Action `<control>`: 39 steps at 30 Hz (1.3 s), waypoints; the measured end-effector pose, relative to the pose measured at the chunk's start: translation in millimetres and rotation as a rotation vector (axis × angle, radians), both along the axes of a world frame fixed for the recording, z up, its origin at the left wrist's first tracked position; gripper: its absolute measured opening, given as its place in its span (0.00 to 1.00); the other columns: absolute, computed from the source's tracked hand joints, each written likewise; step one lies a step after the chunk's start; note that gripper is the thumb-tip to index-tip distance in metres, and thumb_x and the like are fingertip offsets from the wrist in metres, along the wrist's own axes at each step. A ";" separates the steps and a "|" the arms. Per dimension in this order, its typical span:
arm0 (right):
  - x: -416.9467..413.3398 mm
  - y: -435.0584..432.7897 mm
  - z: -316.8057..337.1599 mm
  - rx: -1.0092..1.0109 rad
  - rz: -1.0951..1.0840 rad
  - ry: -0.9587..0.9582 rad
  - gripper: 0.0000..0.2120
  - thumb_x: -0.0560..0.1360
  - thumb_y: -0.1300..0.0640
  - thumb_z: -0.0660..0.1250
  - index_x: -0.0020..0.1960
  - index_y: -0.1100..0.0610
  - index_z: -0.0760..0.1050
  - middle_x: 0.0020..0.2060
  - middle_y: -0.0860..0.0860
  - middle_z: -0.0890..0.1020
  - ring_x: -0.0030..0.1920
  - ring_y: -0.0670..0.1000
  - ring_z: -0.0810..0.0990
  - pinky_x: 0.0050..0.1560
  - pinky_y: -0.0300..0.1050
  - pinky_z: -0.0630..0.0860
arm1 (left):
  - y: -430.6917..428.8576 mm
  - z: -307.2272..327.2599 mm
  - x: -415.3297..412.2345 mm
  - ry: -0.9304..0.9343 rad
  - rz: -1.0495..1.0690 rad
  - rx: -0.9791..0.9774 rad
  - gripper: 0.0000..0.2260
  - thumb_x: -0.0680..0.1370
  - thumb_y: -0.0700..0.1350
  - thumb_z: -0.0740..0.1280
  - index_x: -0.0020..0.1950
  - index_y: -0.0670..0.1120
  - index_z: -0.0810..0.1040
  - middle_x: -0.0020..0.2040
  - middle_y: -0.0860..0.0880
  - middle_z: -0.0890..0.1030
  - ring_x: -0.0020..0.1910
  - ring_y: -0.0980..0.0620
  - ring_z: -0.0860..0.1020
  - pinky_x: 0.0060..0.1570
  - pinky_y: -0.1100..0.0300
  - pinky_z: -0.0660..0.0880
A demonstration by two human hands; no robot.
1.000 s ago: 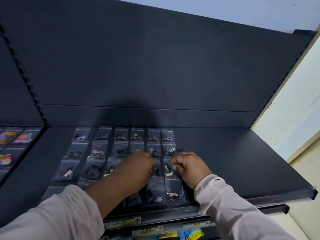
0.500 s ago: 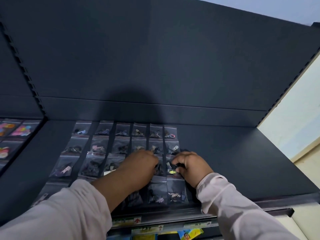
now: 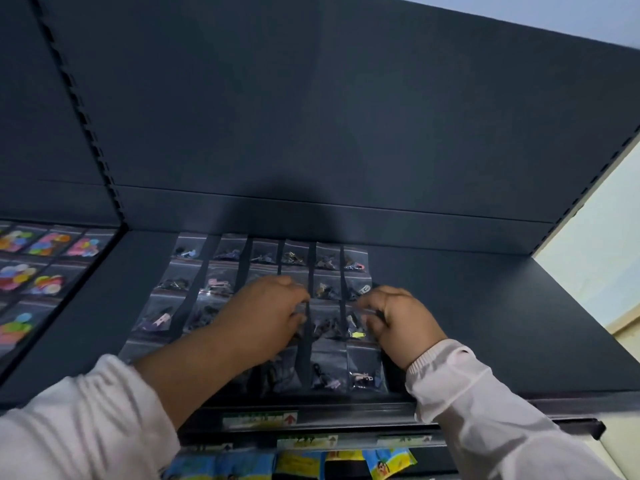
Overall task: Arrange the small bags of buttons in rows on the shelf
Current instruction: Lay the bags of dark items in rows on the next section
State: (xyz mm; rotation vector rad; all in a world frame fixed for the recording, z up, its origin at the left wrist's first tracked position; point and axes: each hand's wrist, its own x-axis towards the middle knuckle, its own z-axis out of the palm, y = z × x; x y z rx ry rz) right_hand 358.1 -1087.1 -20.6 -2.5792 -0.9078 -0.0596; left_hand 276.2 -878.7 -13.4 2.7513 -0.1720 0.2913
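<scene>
Several small clear bags of buttons [image 3: 325, 261] lie in neat rows on the dark shelf [image 3: 485, 323]. My left hand [image 3: 266, 313] lies over the middle of the grid with fingers curled down onto a bag, hiding what is beneath. My right hand [image 3: 398, 317] is at the grid's right edge, its fingers pinching the top of a clear bag [image 3: 356, 327] that holds a yellow piece, in the third row. Both wrists wear pale long sleeves.
The shelf's right half is bare up to its front lip [image 3: 519, 403]. A neighbouring shelf [image 3: 86, 282] on the left carries bags of bright coloured buttons [image 3: 45, 244]. Price labels [image 3: 259, 419] and colourful packets [image 3: 388, 462] sit below. A dark back panel [image 3: 311, 116] rises behind.
The view has tilted and closed in. Both hands stay over the third row; the right hand's fingers have gathered on the bag with the yellow piece.
</scene>
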 end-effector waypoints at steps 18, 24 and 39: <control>-42.0 -30.3 -22.8 -0.112 0.082 0.091 0.09 0.75 0.56 0.65 0.54 0.51 0.80 0.54 0.46 0.79 0.56 0.49 0.73 0.52 0.29 0.62 | -32.9 -33.4 -33.7 0.226 -0.276 0.174 0.13 0.80 0.43 0.57 0.61 0.48 0.76 0.59 0.51 0.76 0.57 0.51 0.71 0.60 0.56 0.68; -46.2 -16.4 -10.1 -0.038 0.051 0.075 0.08 0.76 0.55 0.63 0.52 0.51 0.79 0.51 0.48 0.79 0.55 0.49 0.73 0.54 0.37 0.69 | -21.3 -16.3 -37.9 0.041 -0.117 0.018 0.12 0.81 0.50 0.59 0.60 0.51 0.77 0.56 0.54 0.77 0.54 0.56 0.73 0.57 0.61 0.69; -55.2 25.2 -19.5 -0.168 0.188 0.085 0.10 0.75 0.53 0.64 0.54 0.50 0.79 0.52 0.50 0.77 0.57 0.52 0.72 0.58 0.42 0.68 | -7.5 -33.6 -41.2 0.121 -0.062 0.180 0.11 0.79 0.50 0.61 0.57 0.49 0.79 0.54 0.50 0.77 0.54 0.50 0.73 0.52 0.60 0.67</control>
